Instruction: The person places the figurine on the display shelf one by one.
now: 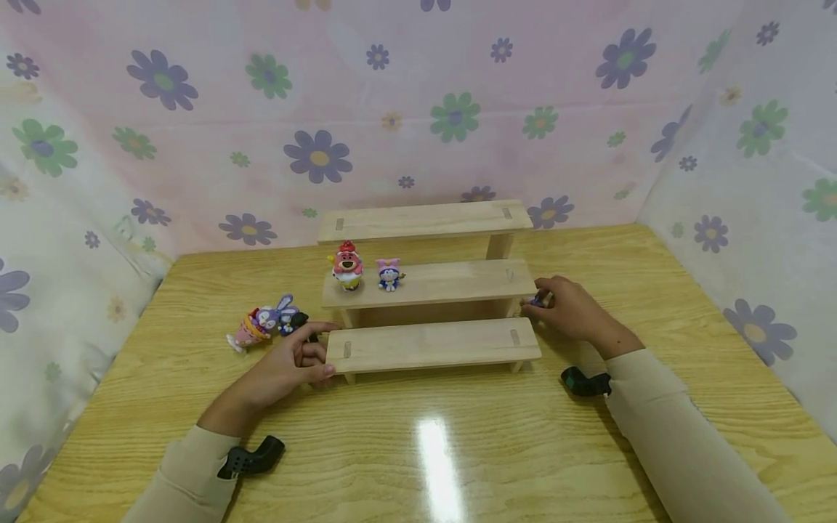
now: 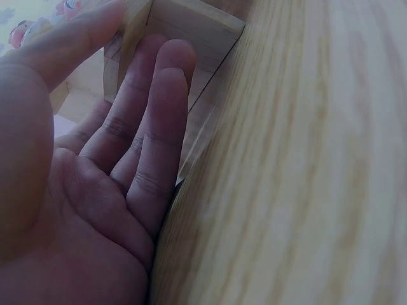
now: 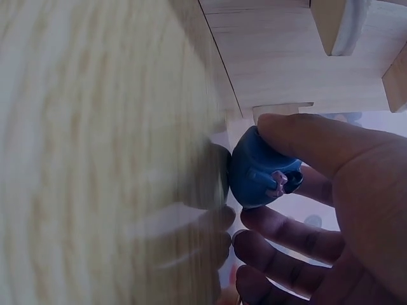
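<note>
My left hand [image 1: 292,365] grips the left end of the lowest board of a three-step wooden display stand [image 1: 431,345], thumb at the front corner and index finger along the back. In the left wrist view, the fingers reach under the board [image 2: 194,32]. My right hand [image 1: 567,310], beside the stand's right end, pinches a small blue figurine [image 3: 257,168] with a pink bow, low over the table, between thumb and fingers. On the middle step stand a red-and-pink bear figurine [image 1: 348,267] and a smaller figurine with a pink hat [image 1: 389,275].
Left of the stand, a purple rabbit figurine with a pink cone-shaped body [image 1: 253,328] lies on the wood-grain table [image 1: 366,443]. A small dark-headed figurine [image 1: 294,321] is next to it, close to my left fingers. Flowered cloth [image 1: 392,87] hangs behind and at both sides.
</note>
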Demonstrator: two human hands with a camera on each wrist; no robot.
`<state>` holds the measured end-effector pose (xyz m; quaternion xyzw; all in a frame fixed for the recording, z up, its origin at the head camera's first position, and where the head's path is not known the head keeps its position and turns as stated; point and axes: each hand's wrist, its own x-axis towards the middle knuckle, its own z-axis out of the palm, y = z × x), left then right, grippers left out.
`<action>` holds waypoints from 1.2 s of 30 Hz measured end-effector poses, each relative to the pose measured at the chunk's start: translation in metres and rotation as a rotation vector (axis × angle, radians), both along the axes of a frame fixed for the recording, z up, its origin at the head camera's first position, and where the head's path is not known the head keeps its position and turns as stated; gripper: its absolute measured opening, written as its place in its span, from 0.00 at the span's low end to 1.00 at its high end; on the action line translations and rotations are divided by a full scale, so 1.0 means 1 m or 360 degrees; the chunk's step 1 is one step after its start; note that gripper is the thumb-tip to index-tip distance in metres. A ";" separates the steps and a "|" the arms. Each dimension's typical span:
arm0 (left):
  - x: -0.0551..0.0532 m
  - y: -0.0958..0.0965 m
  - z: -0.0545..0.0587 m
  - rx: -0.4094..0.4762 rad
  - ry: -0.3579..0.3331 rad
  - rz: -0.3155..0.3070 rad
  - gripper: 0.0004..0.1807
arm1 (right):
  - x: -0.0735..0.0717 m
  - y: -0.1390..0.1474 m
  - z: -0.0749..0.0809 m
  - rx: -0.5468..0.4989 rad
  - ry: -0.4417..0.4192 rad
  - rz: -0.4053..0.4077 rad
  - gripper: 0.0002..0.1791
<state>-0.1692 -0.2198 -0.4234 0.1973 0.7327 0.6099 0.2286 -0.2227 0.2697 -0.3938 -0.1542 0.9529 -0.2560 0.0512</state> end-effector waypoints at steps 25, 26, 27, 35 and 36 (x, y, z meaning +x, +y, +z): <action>0.002 0.001 -0.001 -0.0004 0.0009 0.0012 0.38 | 0.003 -0.002 0.001 -0.0016 0.0020 -0.0025 0.13; 0.002 0.001 -0.001 -0.0009 0.0009 0.0015 0.38 | 0.004 -0.002 0.001 -0.0023 0.0016 -0.0024 0.12; 0.003 0.000 -0.001 -0.0012 0.0008 0.0016 0.38 | 0.004 -0.002 0.001 -0.0027 0.0017 -0.0028 0.11; 0.003 0.000 -0.001 0.0032 -0.0019 0.0006 0.38 | 0.005 -0.001 0.006 -0.0082 0.0049 -0.0088 0.31; 0.002 0.000 -0.001 0.0029 -0.0014 0.0007 0.38 | 0.005 -0.001 0.006 -0.0090 0.0054 -0.0090 0.31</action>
